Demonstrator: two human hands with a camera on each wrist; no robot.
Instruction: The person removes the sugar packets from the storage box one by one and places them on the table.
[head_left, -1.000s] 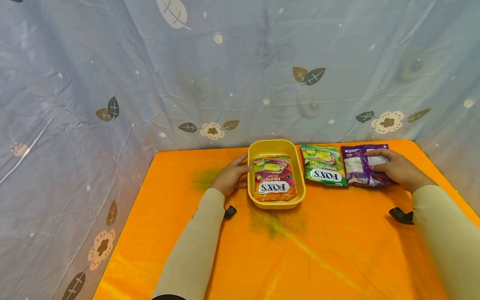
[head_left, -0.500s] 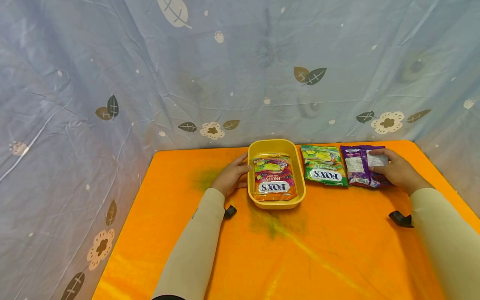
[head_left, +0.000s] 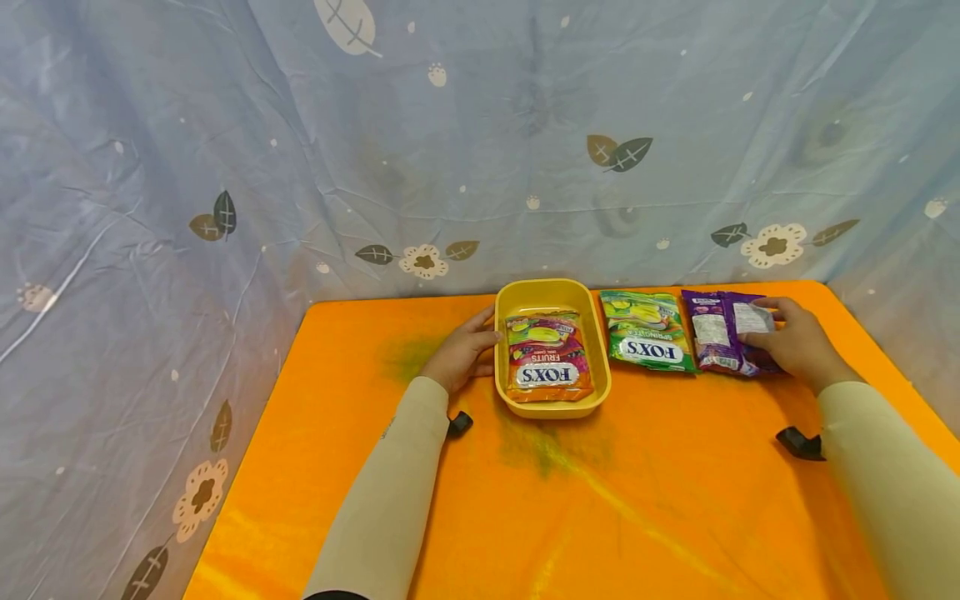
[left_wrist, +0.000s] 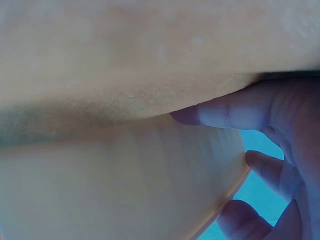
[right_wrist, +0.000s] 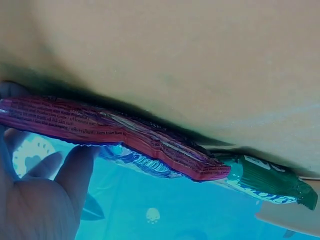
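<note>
My left hand (head_left: pixel 459 354) touches the left outer wall of a yellow plastic tub (head_left: pixel 553 410). In the left wrist view, its fingertips (left_wrist: pixel 186 116) rest along the outside of the tub (left_wrist: pixel 125 185). Inside the tub lies an orange and pink bag of Fox's fruit candy (head_left: pixel 550 358). My right hand (head_left: pixel 798 340) grips the right side of a purple candy bag (head_left: pixel 716 332), covering part of its label. From the right wrist, this purple bag (right_wrist: pixel 115 127) appears edge-on, with fingers on both of its faces.
A green bag of Fox's candy (head_left: pixel 648 332) lies between the tub and the purple bag. Behind the orange table (head_left: pixel 585 508) hangs a grey-blue patterned curtain (head_left: pixel 450 167), which also runs along both sides. Black pieces show by both wrists.
My right hand has shifted slightly left and nearer along the purple bag, whose right part now looks narrower. The left hand and the tub have stayed in place.
</note>
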